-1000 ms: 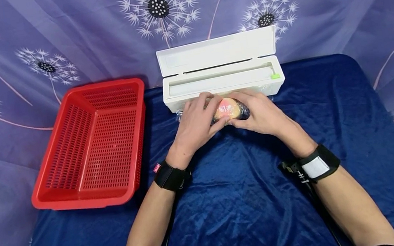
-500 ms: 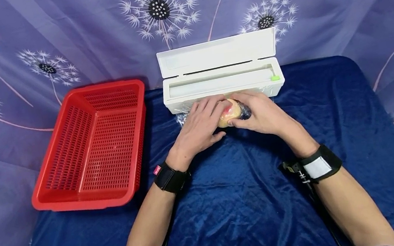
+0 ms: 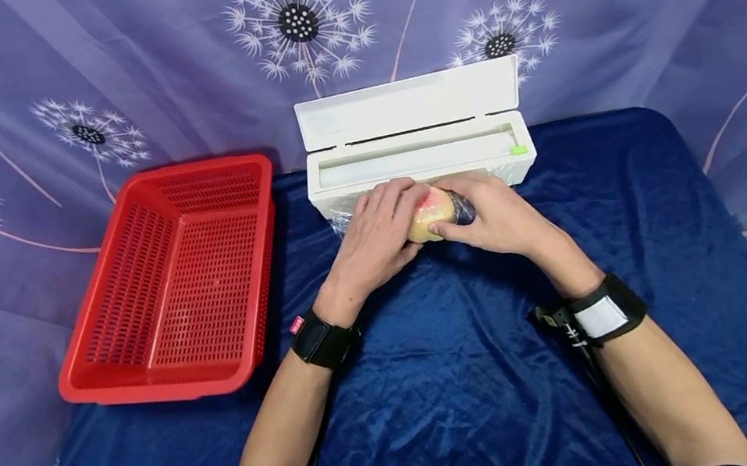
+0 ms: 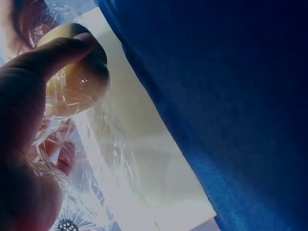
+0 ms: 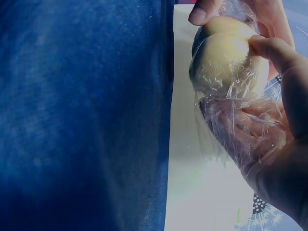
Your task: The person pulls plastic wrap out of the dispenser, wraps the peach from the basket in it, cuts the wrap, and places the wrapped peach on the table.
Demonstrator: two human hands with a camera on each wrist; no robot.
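A yellow peach [image 3: 430, 219] with a pink-red blush is wrapped in clear cling film [image 5: 231, 86], held just in front of the white dispenser box. My left hand [image 3: 378, 240] holds the peach's left side, fingers bent over it, thumb low near its underside. From the right, my right hand [image 3: 494, 213] grips it, thumb pressed on the skin. In the left wrist view, a thumb lies across the peach [image 4: 79, 89] and loose film trails along the box front. The right wrist view shows crinkled film over the right palm.
The white cling film box [image 3: 420, 160] stands at the back, lid [image 3: 409, 102] raised, a green slider [image 3: 518, 150] at its right end. A red perforated basket [image 3: 248, 281] is at the left. Dark blue velvet cloth [image 3: 463, 378] covers the table; a purple dandelion-print curtain [image 3: 179, 46] hangs behind.
The peach has turned a little between the hands, and its blush now faces up. My left thumb came away from the peach's front, then moved back in near its underside.
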